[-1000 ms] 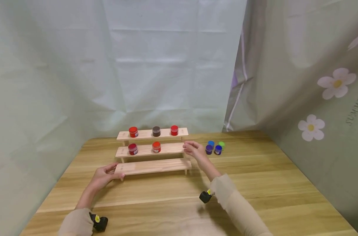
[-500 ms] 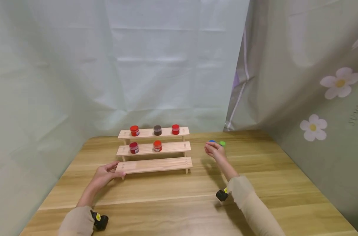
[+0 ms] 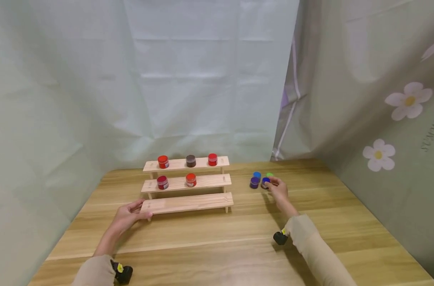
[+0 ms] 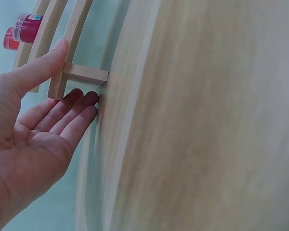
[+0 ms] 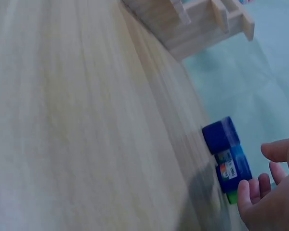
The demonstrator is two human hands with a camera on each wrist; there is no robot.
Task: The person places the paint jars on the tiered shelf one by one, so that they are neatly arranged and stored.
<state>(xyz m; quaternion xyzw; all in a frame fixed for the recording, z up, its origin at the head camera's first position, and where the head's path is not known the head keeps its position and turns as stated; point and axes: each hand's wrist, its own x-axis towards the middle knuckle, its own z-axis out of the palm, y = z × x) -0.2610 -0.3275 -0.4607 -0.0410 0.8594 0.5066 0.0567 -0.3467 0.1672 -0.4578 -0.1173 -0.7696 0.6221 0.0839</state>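
Note:
A three-step wooden display rack [image 3: 188, 203] stands on the table. My left hand [image 3: 125, 217] holds the left end of its lowest board; in the left wrist view the thumb [image 4: 50, 62] lies on the board and the fingers reach beneath. On the right, my right hand [image 3: 280, 194] is at a dark blue paint jar [image 3: 265, 182], fingertips beside it. The right wrist view has the thumb [image 5: 277, 150] spread apart from the fingers, near a labelled blue jar [image 5: 234, 169]. Close by stand a purple jar [image 3: 254, 182], a lighter blue jar [image 3: 257, 175] and a partly hidden green-lidded jar [image 3: 270, 174].
The top step bears two red jars [image 3: 163, 161] and a dark grey jar [image 3: 190, 161] between them. On the middle step sit a dark red jar [image 3: 162, 182] and an orange-red jar [image 3: 191, 180]. Pale curtains [image 3: 210, 87] hang behind the table [image 3: 202, 254].
My right hand has moved rightward from the rack's middle step, across to the loose jars. The left hand stays at the lowest board's left end.

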